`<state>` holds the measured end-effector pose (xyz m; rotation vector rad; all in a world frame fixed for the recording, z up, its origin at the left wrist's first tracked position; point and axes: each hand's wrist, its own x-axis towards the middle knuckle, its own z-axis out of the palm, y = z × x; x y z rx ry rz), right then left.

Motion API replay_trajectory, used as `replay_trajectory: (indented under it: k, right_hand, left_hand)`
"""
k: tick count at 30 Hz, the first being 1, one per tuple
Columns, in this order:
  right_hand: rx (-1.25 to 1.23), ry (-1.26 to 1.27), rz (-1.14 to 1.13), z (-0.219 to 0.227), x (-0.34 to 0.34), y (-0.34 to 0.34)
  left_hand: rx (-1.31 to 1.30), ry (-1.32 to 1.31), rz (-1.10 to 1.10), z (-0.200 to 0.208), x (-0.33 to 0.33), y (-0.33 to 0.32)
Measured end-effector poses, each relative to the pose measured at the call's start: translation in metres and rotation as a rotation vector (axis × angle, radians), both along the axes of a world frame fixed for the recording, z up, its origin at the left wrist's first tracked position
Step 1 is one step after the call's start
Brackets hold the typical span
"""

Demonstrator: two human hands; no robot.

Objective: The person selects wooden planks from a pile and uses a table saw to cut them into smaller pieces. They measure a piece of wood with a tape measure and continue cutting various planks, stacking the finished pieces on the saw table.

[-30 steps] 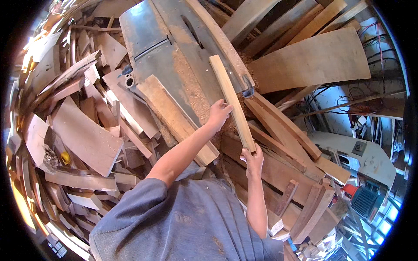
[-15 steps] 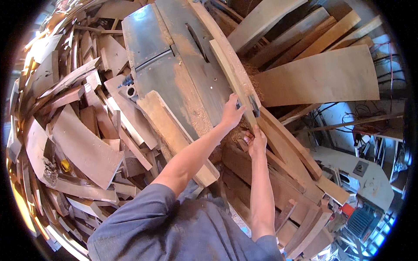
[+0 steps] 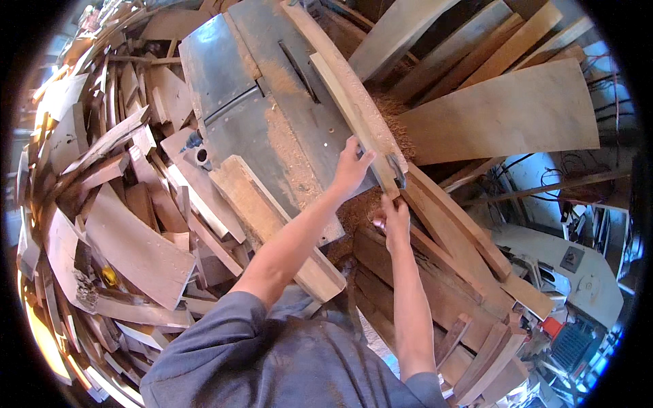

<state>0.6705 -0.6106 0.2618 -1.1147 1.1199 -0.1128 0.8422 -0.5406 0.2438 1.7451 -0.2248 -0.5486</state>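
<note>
A long pale wooden strip (image 3: 350, 117) lies on the metal saw table (image 3: 228, 132), alongside a wooden fence board (image 3: 371, 102). My left hand (image 3: 351, 168) bears on the strip's left side, fingers bent and fingertips against the wood. At the strip's near end, my right hand (image 3: 396, 223) is closed around it, the thumb along the wood and the other fingers curled below. A dark narrow slot (image 3: 298, 71) runs through the table left of the strip. Whether a blade stands in it I cannot tell.
A thick wooden board (image 3: 255, 211) lies slantwise on the table's left part, under my left forearm. Sawdust (image 3: 289, 139) streaks the metal. Heaped offcuts (image 3: 139, 245) fill the left side; wide planks (image 3: 503, 112) lean at the right. A green motor (image 3: 573, 345) sits lower right.
The strip has slid a little farther forward along the fence, its near end now closer to the table's edge. Both hands have moved along with it. The whole view has shifted slightly.
</note>
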Motion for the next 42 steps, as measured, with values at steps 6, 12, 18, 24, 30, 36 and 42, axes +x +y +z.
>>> replay_trajectory:
  k: [6,12,18,24,30,36,42]
  right_hand:
    - [0.025,0.099,0.211,0.004,-0.118,0.069]
    - [0.577,-0.058,0.357,0.009,-0.17,0.14]
    - [0.395,-0.074,0.283,-0.001,-0.163,0.162]
    - [0.14,-0.109,0.217,0.075,-0.164,0.138]
    - [0.125,-0.14,0.043,0.075,-0.24,0.086]
    - [0.218,-0.145,-0.102,0.043,-0.273,0.054]
    - [0.266,-0.215,-0.254,-0.021,-0.256,0.031]
  left_hand:
    - [0.231,-0.348,-0.041,0.037,-0.029,0.129]
    - [0.826,-0.493,0.349,0.046,-0.082,0.283]
    - [0.409,0.075,0.451,0.078,-0.082,0.244]
    - [-0.074,0.42,0.595,0.043,-0.076,0.267]
    - [-0.296,0.338,0.335,0.061,-0.119,0.175]
    - [0.119,0.026,0.152,0.02,-0.127,0.098]
    - [0.223,-0.09,0.137,0.028,-0.11,0.077]
